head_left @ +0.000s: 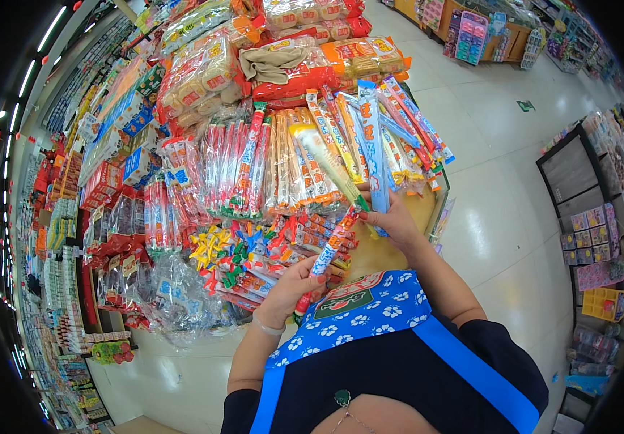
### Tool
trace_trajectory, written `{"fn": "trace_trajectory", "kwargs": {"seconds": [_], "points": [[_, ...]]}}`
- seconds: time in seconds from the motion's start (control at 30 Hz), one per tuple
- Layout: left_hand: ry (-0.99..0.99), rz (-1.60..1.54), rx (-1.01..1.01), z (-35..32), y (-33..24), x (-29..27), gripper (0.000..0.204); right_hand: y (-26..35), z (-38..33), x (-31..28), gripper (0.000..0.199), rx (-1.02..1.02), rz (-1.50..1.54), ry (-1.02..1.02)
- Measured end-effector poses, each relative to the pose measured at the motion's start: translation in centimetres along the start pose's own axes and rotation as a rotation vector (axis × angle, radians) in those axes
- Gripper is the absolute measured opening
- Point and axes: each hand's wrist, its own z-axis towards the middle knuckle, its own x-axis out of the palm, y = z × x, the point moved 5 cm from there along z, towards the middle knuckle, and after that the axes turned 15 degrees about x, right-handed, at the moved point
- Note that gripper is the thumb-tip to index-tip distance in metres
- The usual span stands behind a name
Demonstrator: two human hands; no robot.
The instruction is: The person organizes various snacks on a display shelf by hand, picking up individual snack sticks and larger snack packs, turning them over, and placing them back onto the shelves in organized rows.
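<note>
Grips slim red-ended blue-and-white plastic tube [332, 249] in left hand [291, 288], pinches long light-blue plastic packet [372, 137] in right hand [396, 223]. Seems mid-sorting; probably needs one laid down next.

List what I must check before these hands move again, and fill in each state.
1. Left hand gripping the red-and-blue packet: ok.
2. Right hand holding the long light-blue packet near its lower end: ok.
3. Right hand also gripping the yellowish packet: cannot tell; fingers overlap its end.
4. Beige cloth away from both hands: ok, on the large packs.
5. Loose packets at right lined up: not ok, angles vary.
</note>
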Motion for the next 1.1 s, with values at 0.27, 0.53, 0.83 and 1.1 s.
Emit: {"fn": "trace_trajectory", "kwargs": {"seconds": [0.27,0.53,0.83,1.1], "points": [[-0.017,-0.175,-0.018,2.7,0.5,0.4,0.026,5.0,0.1,-1.2,0.043,-0.590,-0.696,-0.177],[-0.065,-0.343,0.041,4.1,0.9,-2.7,0.047,9.3,0.4,1.7,0.045,-0.845,-1.002,-0.049],[-0.084,-0.326,0.224,4.6,-1.6,1.1,0.041,5.1,1.9,0.0,0.017,-0.267,-0.575,-0.325],[-0.042,-0.213,0.146,4.4,-1.2,0.1,0.035,2.7,2.9,0.3,0.014,-0.080,-0.125,-0.082]]}}
